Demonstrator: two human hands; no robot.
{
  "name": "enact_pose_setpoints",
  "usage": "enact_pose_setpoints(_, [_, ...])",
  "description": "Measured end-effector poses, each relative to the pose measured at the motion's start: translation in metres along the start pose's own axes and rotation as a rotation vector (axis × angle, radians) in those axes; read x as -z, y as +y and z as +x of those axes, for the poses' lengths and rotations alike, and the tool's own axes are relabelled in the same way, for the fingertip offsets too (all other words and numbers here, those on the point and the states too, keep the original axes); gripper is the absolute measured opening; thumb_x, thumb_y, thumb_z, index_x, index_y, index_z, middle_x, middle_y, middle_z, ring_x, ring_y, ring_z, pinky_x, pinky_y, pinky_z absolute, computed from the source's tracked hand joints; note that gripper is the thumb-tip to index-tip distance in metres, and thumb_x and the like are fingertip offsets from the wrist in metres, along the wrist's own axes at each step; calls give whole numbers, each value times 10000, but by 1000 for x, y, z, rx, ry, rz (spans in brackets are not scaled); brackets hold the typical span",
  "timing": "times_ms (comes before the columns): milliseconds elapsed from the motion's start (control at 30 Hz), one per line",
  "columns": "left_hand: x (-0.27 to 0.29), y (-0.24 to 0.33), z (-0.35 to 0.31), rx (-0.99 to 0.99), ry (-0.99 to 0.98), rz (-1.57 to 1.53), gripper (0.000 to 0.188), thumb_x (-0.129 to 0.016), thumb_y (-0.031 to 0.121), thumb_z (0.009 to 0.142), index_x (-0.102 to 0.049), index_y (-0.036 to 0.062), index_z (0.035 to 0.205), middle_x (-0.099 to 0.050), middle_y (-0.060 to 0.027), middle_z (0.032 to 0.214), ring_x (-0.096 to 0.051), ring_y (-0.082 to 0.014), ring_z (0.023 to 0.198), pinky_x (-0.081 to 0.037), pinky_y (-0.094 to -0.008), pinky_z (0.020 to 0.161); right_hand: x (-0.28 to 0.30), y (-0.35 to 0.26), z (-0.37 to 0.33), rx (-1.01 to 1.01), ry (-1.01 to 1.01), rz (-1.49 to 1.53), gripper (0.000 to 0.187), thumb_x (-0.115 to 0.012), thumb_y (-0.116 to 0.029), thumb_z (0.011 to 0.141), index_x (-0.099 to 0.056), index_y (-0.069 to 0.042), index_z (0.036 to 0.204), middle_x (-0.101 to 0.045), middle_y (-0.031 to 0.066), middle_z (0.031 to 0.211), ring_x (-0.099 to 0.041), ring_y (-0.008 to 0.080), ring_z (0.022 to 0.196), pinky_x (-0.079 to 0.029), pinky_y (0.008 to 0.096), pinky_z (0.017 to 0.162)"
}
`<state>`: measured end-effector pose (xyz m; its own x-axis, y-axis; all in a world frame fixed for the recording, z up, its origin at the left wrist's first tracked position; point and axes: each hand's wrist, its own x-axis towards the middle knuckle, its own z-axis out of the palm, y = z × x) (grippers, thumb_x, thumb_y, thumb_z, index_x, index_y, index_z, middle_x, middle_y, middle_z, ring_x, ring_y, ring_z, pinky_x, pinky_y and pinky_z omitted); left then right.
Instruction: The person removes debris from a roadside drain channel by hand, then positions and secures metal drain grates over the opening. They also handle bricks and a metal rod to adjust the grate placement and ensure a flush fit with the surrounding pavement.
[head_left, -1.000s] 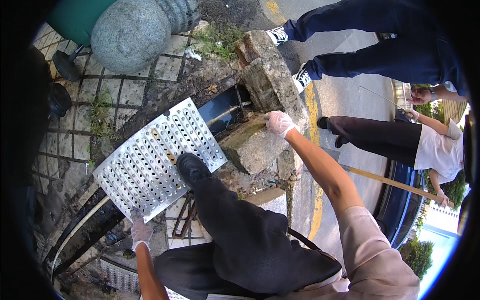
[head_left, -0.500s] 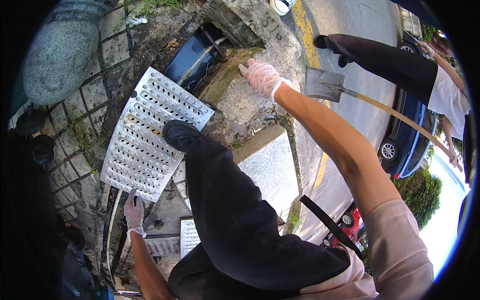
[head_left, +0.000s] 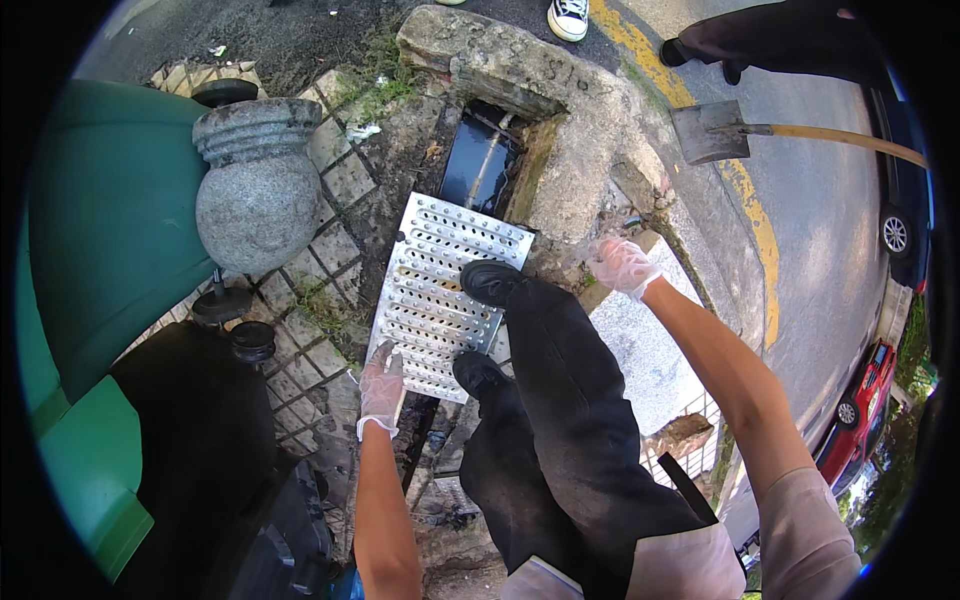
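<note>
A silver perforated metal drain cover (head_left: pixel 425 300) lies tilted to the right over a channel. My left hand (head_left: pixel 381 388), in a clear plastic glove, rests at its near left corner with fingers stretched over the metal. My right hand (head_left: pixel 620 265), gloved too, hangs over the stone kerb to the right, its fingers curled with nothing visible in them. One of my dark shoes (head_left: pixel 490 283) stands on the cover's right side, the other (head_left: pixel 478 374) at its near right edge. Beyond the cover, an uncovered pit (head_left: pixel 475 165) holds dark water and a pale pipe.
A round stone bollard (head_left: pixel 258 215) and a green wheeled bin (head_left: pixel 130 200) stand left. Rough concrete kerb (head_left: pixel 560 65) borders the pit. On the right, a wooden-handled shovel (head_left: pixel 715 132) lies before another person's dark-trousered legs (head_left: pixel 780 42). A red car (head_left: pixel 862 405) is on the road.
My view has shifted left. My left hand has moved from the cover's near edge onto its corner, and my right hand has come nearer. My second shoe has come into view beside the cover.
</note>
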<state>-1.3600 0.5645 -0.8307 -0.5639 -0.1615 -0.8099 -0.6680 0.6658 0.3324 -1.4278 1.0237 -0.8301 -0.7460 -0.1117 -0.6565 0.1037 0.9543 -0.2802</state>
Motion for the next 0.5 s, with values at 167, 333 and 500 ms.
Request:
enact_pose_setpoints(167, [52,48,3,-112,39,-149,351,-562,209,905,-561,2,1188,-642,-99,1100,-596,-178,993,-438,-284,866,10,-39,-49,-173,-66,352,367,-546,-326,826,-659,-47,1037,-647,209,1013,-617,357,949,-488,406,843])
enact_pose_setpoints(333, [99,69,7,-248,-39,-163,318,-518,154,936,-542,6,1216,-623,-98,1139,-584,-196,1048,-425,-270,903,-14,-60,-92,-456,75,829,410,-541,-326,835,-631,-32,1106,-638,213,1081,-604,346,1032,-460,372,906])
enact_pose_setpoints(500, [111,86,-33,-90,-183,-56,359,-500,209,948,-500,39,1264,-587,-75,1176,-577,-148,970,-445,-233,734,-76,-48,-194,-872,80,968,435,-491,-342,816,-640,-48,1101,-625,218,1099,-582,357,1054,-445,366,927])
